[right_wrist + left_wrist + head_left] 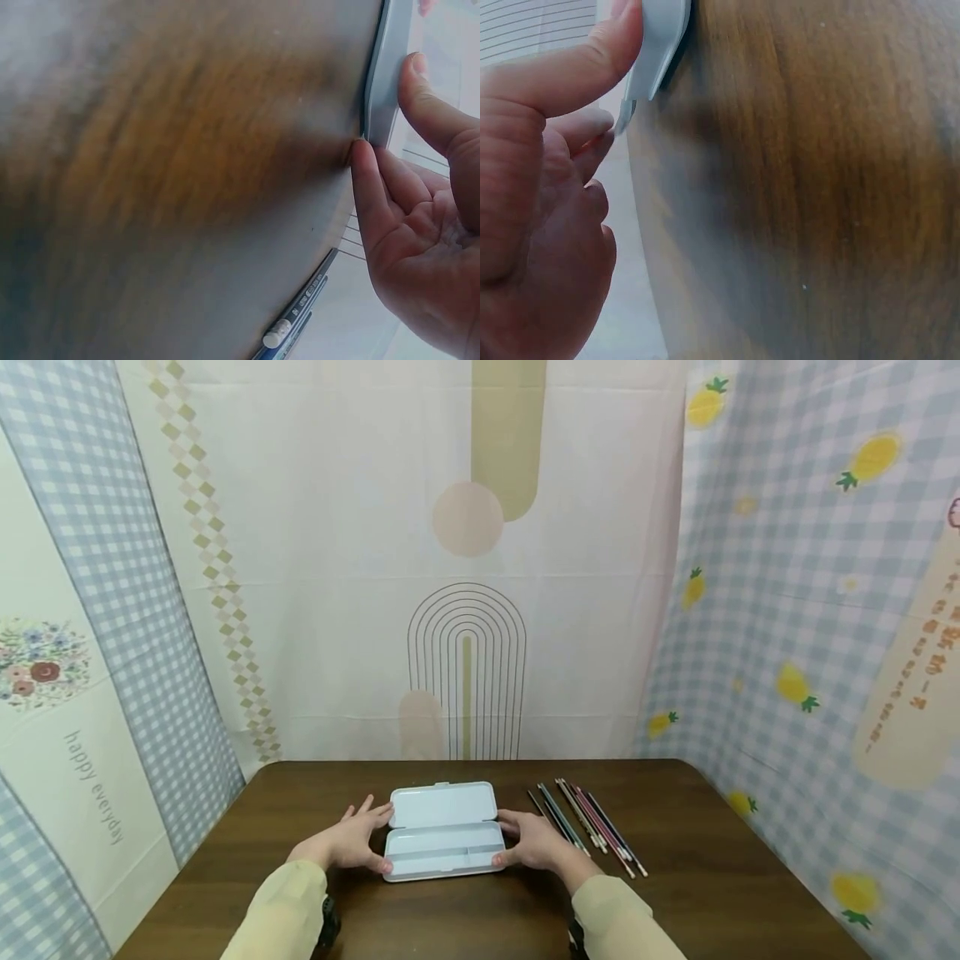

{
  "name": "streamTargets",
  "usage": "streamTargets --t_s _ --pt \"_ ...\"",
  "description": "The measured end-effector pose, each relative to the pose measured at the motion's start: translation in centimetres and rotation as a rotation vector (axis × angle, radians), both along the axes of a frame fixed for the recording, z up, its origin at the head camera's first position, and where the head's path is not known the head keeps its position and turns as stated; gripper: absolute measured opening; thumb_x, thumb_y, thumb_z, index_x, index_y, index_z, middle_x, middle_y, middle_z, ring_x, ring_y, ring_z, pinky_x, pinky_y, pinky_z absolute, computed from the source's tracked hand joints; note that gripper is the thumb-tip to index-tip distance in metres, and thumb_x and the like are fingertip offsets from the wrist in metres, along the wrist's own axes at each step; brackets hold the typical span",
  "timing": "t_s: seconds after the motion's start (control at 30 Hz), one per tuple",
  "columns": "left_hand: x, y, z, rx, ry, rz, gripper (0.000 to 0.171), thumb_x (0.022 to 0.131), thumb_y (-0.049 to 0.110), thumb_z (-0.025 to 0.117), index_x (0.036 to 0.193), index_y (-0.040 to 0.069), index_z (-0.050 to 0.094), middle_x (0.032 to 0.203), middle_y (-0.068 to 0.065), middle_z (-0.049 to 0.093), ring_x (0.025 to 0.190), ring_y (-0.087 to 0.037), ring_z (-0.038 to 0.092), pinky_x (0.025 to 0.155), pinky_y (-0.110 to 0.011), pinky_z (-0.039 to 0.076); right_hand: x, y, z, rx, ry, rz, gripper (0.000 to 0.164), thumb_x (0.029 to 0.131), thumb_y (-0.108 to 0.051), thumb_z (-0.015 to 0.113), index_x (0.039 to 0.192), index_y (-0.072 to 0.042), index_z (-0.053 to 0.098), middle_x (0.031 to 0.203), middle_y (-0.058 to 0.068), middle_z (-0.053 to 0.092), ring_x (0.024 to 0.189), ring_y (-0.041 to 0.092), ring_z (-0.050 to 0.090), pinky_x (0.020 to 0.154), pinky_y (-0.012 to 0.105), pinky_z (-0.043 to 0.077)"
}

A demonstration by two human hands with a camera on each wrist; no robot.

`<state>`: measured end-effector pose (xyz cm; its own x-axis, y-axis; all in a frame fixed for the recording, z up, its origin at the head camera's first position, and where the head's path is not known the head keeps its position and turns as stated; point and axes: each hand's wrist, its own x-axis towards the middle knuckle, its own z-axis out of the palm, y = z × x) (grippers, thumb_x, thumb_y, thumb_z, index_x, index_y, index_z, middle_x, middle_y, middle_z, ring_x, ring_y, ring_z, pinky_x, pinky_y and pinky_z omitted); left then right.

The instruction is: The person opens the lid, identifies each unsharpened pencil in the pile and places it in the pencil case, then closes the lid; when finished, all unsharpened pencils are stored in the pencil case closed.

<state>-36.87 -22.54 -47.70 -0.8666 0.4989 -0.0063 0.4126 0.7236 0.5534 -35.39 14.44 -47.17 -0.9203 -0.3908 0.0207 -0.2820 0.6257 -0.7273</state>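
White pencil case (423,843) lies open on the bench (427,918), in the middle, between your two hands; lid (442,807) is folded back, away from you. Left to right: a blue gingham cloth (112,502) hangs at the side with a "happy everyday" print. Your left hand (347,843) is at the case's left end, thumb touching the near corner, fingers by the lid edge; grip is released, fingers extended. Case tray shows a divider toward its right. Your right hand (536,841) mirrors that at the right end: thumb on the near corner, fingertips at the edge, grip also unclenched. Just right of it, a row of pencils (600,821) lies slanted, pale ends toward you. Pineapple-print cloth (795,585) hangs far right.
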Motion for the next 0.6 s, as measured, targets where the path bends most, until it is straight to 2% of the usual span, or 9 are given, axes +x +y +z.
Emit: streamTargets --t_s 0.03,0.17,0.23,0.27,0.37,0.4,0.6 --pt "-0.6 -0.2 -0.7 -0.011 0.010 0.005 0.112 0.075 0.048 0.094 0.158 -0.007 0.044 0.170 -0.023 0.034 0.160 -0.053 0.004 0.125 -0.070 -0.005 0.0 0.1 0.0 0.003 0.006 0.004 0.091 0.082 -0.016 0.095 0.155 0.009 0.047 0.146 0.020 0.065 0.144 0.040 0.052 0.118 0.061 0.038" --pt "-2.0 -0.6 -2.2 -0.052 0.005 0.006 0.113 0.075 0.054 0.093 0.160 -0.003 0.044 0.171 -0.020 0.035 0.160 -0.051 0.004 0.123 -0.073 -0.003 0.0 0.3 -0.1 -0.002 0.018 0.023 0.093 0.084 -0.017 0.094 0.156 0.010 0.044 0.146 0.020 0.065 0.144 0.041 0.052 0.119 0.062 0.037" --pt "-1.4 -0.4 -1.5 -0.067 -0.007 -0.011 0.111 0.077 0.052 0.091 0.160 -0.004 0.044 0.170 -0.022 0.034 0.159 -0.053 0.003 0.122 -0.075 -0.004 0.1 0.5 -0.1 -0.019 0.005 0.039 0.093 0.085 -0.017 0.093 0.158 0.011 0.041 0.147 0.021 0.064 0.145 0.042 0.051 0.118 0.062 0.037" --pt "-0.8 -0.2 -0.8 -0.072 -0.021 -0.010 0.110 0.078 0.052 0.091 0.160 -0.004 0.043 0.171 -0.022 0.034 0.160 -0.053 0.003 0.121 -0.074 -0.005 0.1 0.6 -0.1 -0.032 -0.006 0.050 0.093 0.087 -0.017 0.092 0.159 0.011 0.039 0.147 0.022 0.063 0.145 0.042 0.051 0.118 0.062 0.038" --pt "0.0 0.3 0.5 -0.114 -0.031 -0.005 0.106 0.080 0.050 0.089 0.161 -0.003 0.044 0.171 -0.022 0.033 0.160 -0.053 0.003 0.122 -0.073 -0.005 0.1 1.1 0.3 -0.075 -0.043 0.075 0.092 0.092 -0.018 0.088 0.161 0.010 0.035 0.149 0.025 0.060 0.144 0.043 0.052 0.115 0.063 0.041" --pt "0.6 0.7 1.3 -0.122 -0.032 0.005 0.105 0.081 0.047 0.090 0.160 -0.004 0.044 0.170 -0.024 0.034 0.159 -0.054 0.005 0.123 -0.073 -0.004 0.1 1.3 0.6 -0.086 -0.045 0.082 0.091 0.093 -0.018 0.086 0.162 0.009 0.034 0.149 0.026 0.060 0.142 0.044 0.053 0.113 0.063 0.043" --pt "2.2 2.0 3.0 -0.191 -0.069 0.072 0.093 0.084 0.029 0.091 0.159 -0.003 0.047 0.169 -0.025 0.036 0.158 -0.054 0.016 0.125 -0.072 0.007 0.0 3.1 1.3 -0.128 -0.027 0.086 0.077 0.100 -0.022 0.079 0.163 -0.001 0.041 0.146 0.028 0.061 0.128 0.040 0.065 0.095 0.054 0.059"
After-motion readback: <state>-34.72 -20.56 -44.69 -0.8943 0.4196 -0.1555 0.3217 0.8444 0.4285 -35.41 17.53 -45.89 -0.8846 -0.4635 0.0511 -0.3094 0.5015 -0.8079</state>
